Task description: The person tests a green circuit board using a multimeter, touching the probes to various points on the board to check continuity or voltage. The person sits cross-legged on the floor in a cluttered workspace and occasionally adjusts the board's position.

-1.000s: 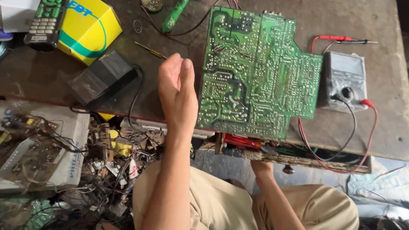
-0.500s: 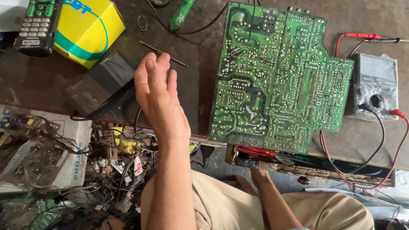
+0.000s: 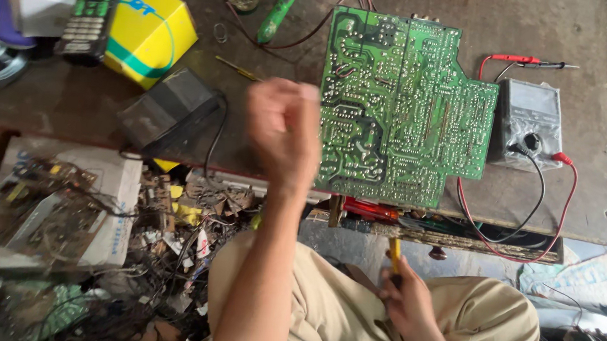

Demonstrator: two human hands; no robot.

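Two hands at work: our left hand (image 3: 283, 129) hovers blurred above the counter (image 3: 539, 23), fingers curled in on nothing, just beside the green circuit board (image 3: 402, 106) lying solder side up. Our right hand (image 3: 409, 301) sits low over our lap, fingers gripping a yellow-handled tool (image 3: 396, 255).

On the workbench (image 3: 546, 23) the circuit board (image 3: 402, 106) lies left of the multimeter (image 3: 527, 123) (touching), remote control (image 3: 93, 2) far left.

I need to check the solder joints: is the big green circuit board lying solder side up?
Yes. The big green circuit board lies flat, with traces and solder points facing up.
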